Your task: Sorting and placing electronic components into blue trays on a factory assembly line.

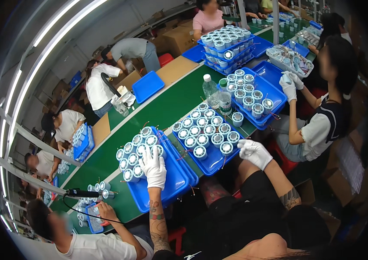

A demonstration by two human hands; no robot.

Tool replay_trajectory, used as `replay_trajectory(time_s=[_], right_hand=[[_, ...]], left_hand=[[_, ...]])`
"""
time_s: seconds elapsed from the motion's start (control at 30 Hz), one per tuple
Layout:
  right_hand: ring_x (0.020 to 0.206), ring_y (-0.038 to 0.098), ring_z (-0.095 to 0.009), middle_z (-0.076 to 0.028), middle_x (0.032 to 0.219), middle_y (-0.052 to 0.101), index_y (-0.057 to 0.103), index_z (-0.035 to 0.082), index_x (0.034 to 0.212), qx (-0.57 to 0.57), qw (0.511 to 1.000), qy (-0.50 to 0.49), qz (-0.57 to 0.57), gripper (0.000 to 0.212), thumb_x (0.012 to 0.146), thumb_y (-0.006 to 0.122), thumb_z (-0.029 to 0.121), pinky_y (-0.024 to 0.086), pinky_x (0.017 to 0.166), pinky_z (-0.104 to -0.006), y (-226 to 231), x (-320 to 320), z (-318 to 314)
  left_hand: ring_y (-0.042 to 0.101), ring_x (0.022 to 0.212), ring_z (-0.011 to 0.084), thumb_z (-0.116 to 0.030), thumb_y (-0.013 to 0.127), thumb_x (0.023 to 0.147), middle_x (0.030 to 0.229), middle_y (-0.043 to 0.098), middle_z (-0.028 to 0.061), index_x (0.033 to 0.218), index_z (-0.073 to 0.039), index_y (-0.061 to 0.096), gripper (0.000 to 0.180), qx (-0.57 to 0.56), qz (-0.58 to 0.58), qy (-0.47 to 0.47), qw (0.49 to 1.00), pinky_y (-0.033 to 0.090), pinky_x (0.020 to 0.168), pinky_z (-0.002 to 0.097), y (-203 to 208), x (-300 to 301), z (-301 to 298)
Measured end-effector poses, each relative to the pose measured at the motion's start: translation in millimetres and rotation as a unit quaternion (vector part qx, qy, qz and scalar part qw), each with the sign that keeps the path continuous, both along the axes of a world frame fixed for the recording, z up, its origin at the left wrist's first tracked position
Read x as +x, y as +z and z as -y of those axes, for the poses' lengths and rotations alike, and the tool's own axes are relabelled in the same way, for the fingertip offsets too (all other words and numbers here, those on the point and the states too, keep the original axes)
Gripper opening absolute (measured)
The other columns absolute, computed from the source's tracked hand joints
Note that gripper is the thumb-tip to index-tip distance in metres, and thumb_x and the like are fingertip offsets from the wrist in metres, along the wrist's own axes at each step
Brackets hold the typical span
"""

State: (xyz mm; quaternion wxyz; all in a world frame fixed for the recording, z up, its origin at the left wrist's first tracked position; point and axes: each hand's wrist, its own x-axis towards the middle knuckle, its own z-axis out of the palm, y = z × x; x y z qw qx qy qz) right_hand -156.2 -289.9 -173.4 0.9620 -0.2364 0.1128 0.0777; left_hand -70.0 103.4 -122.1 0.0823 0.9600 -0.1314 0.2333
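Note:
My left hand [152, 168], in a white glove, reaches over the left blue tray [166, 190]. Its fingers are spread and rest on the tops of light-blue cylindrical parts [132, 159] with silvery ringed faces and thin wires. Whatever lies beneath the palm is hidden. My right hand [255, 154], also gloved, hovers by the right edge of the middle blue tray [210, 166]. Its fingers are loosely bent and apart, with nothing visible in them. Rows of similar upright parts [202, 139] fill most of that middle tray.
Two plastic bottles [224, 102] and a single cylindrical part [237, 118] stand beyond the middle tray. Another loaded tray [259, 115] lies to the right, near a gloved co-worker [322, 112]. Stacked trays [227, 50] rise farther back on the green table [175, 93]. A person [93, 238] works at left.

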Motion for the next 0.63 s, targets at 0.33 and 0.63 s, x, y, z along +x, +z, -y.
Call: replay_trajectory(time_s=[0.33,0.63], right_hand=[[0.088,0.067,-0.027,-0.017,0.106,0.064,0.060,-0.001,0.108,-0.582,0.764,-0.204,0.193,0.021,0.093,0.045,0.004,0.055,0.079,-0.0330,57,186,46],[0.095,0.065,-0.036,-0.018,0.109,0.064,0.062,0.003,0.111,-0.935,0.341,-0.037,0.091,0.039,0.089,0.060,0.036,0.052,0.088,-0.0421,69,300,22]], left_hand=[[0.031,0.138,0.0376,-0.023,0.058,0.087,0.147,0.038,0.0183,0.140,-0.012,0.044,0.056,0.008,-0.026,0.002,1.000,0.020,0.110,0.0586,12,-6,10],[0.023,0.142,0.0384,-0.025,0.064,0.081,0.148,0.036,0.0166,0.141,-0.014,0.043,0.065,-0.039,0.021,0.013,0.999,0.015,0.112,0.0579,-12,-6,-9]])
